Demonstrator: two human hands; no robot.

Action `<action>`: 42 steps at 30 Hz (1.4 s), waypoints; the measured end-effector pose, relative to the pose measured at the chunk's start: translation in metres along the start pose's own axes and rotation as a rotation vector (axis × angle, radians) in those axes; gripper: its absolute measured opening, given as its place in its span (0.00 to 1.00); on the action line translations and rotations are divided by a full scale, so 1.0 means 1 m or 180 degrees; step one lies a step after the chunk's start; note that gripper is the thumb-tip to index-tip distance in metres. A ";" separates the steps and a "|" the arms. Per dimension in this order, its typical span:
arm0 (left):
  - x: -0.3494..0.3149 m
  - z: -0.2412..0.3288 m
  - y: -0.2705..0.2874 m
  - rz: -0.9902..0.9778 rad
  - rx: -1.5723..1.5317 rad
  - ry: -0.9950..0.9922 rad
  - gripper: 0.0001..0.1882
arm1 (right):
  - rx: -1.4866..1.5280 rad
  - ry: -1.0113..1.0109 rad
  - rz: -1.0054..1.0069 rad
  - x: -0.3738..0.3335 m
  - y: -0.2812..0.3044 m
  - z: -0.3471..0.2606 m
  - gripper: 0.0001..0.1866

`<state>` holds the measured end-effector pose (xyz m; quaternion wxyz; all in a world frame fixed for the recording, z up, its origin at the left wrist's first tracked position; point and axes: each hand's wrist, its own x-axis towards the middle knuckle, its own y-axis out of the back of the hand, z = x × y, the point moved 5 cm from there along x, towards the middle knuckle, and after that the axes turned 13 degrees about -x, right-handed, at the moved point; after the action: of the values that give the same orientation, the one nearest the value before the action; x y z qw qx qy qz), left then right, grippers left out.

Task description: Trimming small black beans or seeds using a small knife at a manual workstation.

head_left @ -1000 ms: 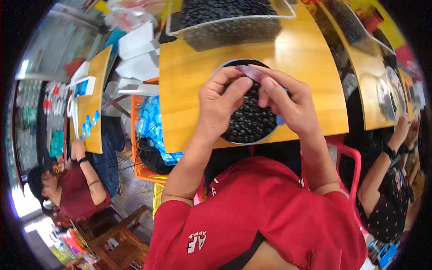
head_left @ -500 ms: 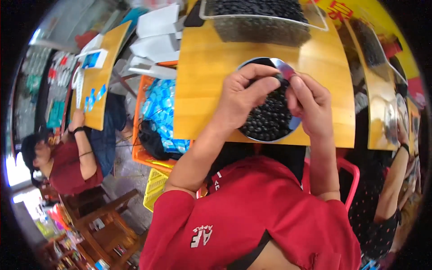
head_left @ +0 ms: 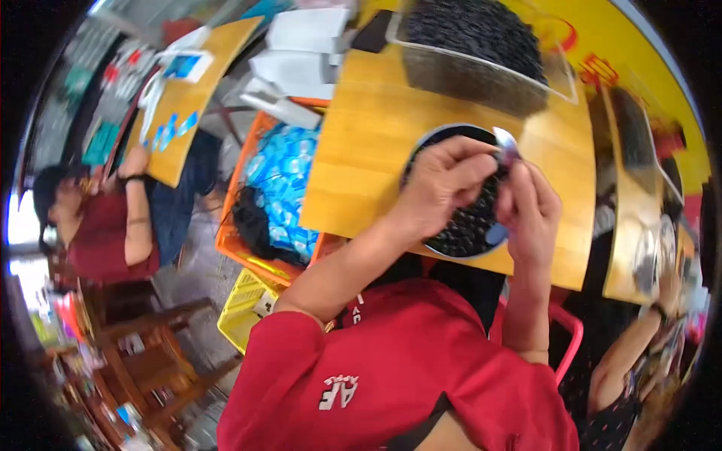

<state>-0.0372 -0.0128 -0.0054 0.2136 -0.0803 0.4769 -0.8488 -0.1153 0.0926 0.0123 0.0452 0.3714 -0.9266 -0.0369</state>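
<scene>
A round bowl (head_left: 416, 159) full of small, dark, glossy round pieces (head_left: 468, 225) stands at the near edge of the wooden table. Above it my left hand (head_left: 448, 184) is closed in a pinch; what sits between its fingertips is too small and blurred to name. Close beside it, over the bowl's right side, my right hand (head_left: 532, 201) grips a small tool with a shiny metal blade (head_left: 505, 139), its tip pointing up. The fingertips of both hands nearly meet. A light blue patch (head_left: 495, 234) shows below my right hand; I cannot tell what it belongs to.
A clear tub (head_left: 481, 71) heaped with dark pieces stands at the table's far side, near a black phone-like object (head_left: 373, 31). Left of the table, an orange crate (head_left: 233, 229) holds blue packets (head_left: 282, 177). Co-workers sit at tables on either side.
The whole view has shifted and tilted. The metal blade, which lay across toward my left fingertips, now points more upright, and my left fingertips sit just below its tip.
</scene>
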 end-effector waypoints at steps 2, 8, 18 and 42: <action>0.004 -0.007 -0.006 -0.0465 -0.0302 0.0136 0.08 | 0.0096 0.0020 0.0136 -0.003 0.000 -0.004 0.13; 0.001 0.000 0.008 0.0016 -0.0073 -0.0174 0.09 | -0.0295 -0.0023 0.0137 -0.003 -0.013 -0.010 0.16; 0.007 -0.003 0.001 -0.0158 -0.0291 -0.0086 0.10 | 0.0144 0.0139 0.0177 0.000 -0.003 -0.010 0.13; 0.008 0.018 -0.006 -0.0460 0.1719 -0.0149 0.08 | -0.0445 0.0418 -0.0324 0.004 0.011 -0.020 0.14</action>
<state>-0.0396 -0.0277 0.0083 0.1771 -0.0738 0.2215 -0.9561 -0.1233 0.0969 0.0332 0.1297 0.4155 -0.8968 -0.0793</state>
